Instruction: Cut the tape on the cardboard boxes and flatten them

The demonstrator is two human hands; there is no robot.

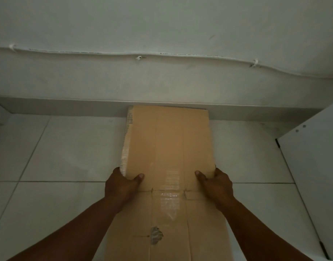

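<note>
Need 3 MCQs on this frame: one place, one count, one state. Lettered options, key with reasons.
1. Where is the far end of the cardboard box? A. at the foot of the wall B. on a chair C. inside a bin
2. How many clips hold the cable to the wall? A. one B. three C. six
3. The box's state? A. flattened, left hand and right hand gripping its sides B. upright, taped closed C. torn in two
Key: 1 A, its far edge reaches the wall's base; 2 B, three clips show along the cable; 3 A, one flat sheet, thumbs on top.
</note>
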